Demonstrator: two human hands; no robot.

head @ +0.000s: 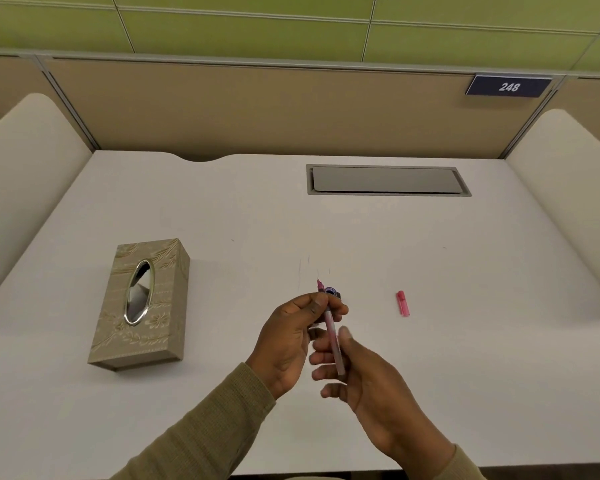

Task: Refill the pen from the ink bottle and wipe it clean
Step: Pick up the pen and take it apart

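Pen (332,336) frame centre, tip up beside open ink bottle (332,292); left hand (290,341) pinches front section, right hand (364,375) grasps barrel end. Likely light, stiff, slippery plastic; hold mid-barrel

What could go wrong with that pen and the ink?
The ink bottle looks open and sits right by the left hand; a bump might spill it. The pen tip is bare, so ink could drip on the white desk. The tissue box is off to the side, so wiping may come late.
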